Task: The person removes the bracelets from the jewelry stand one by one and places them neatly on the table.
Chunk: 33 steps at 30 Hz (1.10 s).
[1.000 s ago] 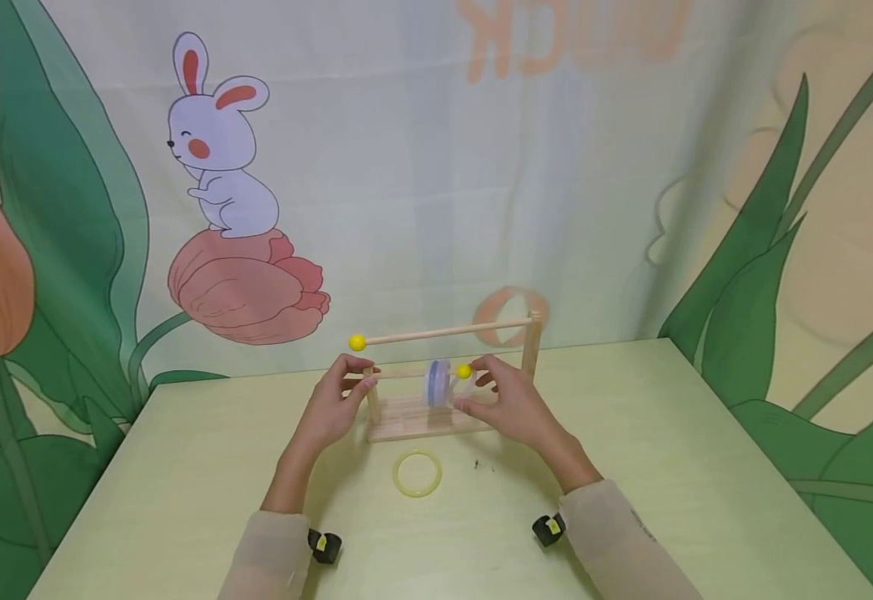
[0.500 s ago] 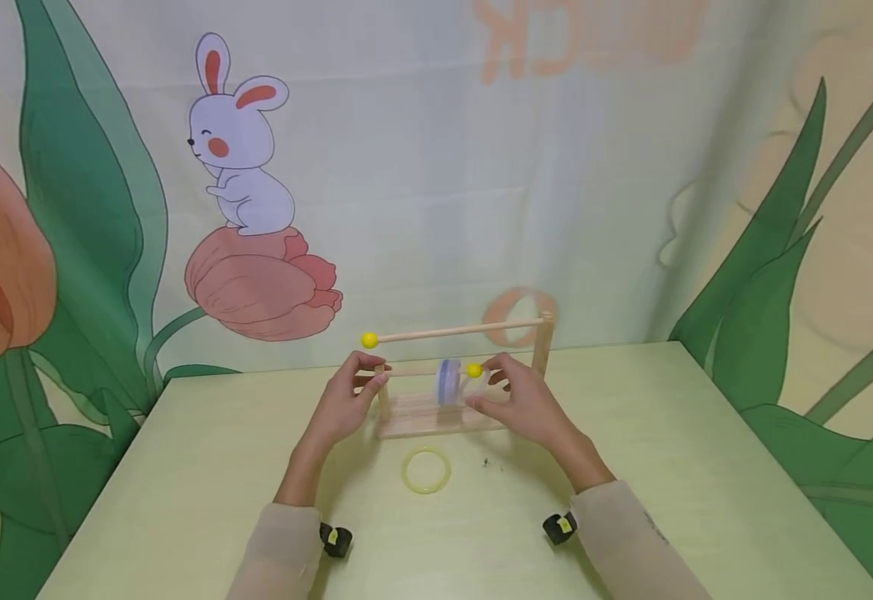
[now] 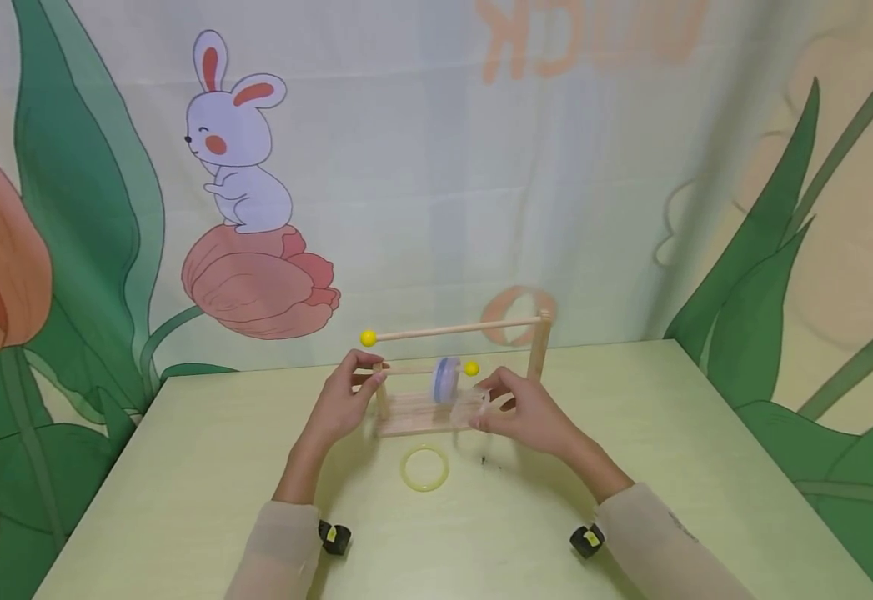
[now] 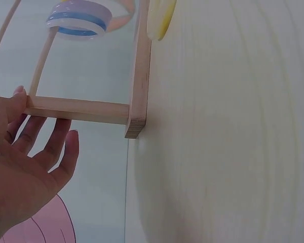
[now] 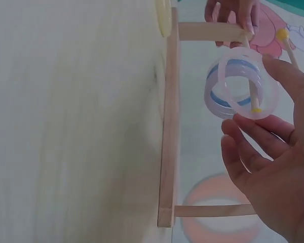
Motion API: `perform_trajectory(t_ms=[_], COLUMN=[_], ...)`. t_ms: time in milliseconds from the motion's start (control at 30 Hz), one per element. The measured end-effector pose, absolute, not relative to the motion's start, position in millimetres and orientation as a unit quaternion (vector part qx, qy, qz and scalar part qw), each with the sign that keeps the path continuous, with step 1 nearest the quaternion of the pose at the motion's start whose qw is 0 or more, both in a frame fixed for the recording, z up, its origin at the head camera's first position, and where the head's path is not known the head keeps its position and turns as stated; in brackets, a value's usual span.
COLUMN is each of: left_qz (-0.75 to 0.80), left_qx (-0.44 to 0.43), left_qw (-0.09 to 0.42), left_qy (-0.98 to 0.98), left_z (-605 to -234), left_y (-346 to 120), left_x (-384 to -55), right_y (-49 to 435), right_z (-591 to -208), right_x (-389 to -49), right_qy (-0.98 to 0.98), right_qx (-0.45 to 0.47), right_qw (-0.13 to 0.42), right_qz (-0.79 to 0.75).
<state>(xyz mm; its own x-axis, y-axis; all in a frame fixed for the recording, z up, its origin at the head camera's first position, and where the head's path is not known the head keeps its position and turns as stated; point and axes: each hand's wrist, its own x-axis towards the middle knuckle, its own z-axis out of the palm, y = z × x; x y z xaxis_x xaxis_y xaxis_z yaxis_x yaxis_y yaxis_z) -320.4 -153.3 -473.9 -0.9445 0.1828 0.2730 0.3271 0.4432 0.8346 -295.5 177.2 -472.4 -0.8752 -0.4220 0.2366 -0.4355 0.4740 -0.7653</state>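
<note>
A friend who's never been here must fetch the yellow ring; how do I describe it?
On the pale table is a wooden stand, gripped by the left hand. In front of its base, towards the person, lies the yellow ring. It is the only ring on the table: blue and purple rings hang on the lower rod, and the right hand pinches a pale see-through ring.

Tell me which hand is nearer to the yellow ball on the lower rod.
Right. The right hand is close beside the yellow ball, pinching a pale ring. The left hand is at the opposite end of the lower rod, holding the short post.
</note>
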Motion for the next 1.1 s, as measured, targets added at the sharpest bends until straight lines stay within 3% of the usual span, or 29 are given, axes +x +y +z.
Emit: perform_trajectory(t_ms=[200,600,1100], left_qz=[-0.505,-0.504,-0.509], left_qx=[-0.147,-0.141,-0.145], left_qw=[0.073,0.068,0.069], left_qy=[-0.848,-0.85,-0.846], left_z=[-473.8,-475.2,-475.8], left_y=[-154.2,-161.6,-154.7], left_x=[-320.9,-319.6,-322.4], right_y=[179.9,182.5,180.9], right_z=[-476.5,-498.2,-496.0], right_x=[-288.2,-277.3,-274.0], right_qy=[-0.85,-0.852,-0.868], right_qx=[0.262,0.285,0.297], right_qw=[-0.032,-0.038,-0.047], right_qz=[0.456,0.437,0.394])
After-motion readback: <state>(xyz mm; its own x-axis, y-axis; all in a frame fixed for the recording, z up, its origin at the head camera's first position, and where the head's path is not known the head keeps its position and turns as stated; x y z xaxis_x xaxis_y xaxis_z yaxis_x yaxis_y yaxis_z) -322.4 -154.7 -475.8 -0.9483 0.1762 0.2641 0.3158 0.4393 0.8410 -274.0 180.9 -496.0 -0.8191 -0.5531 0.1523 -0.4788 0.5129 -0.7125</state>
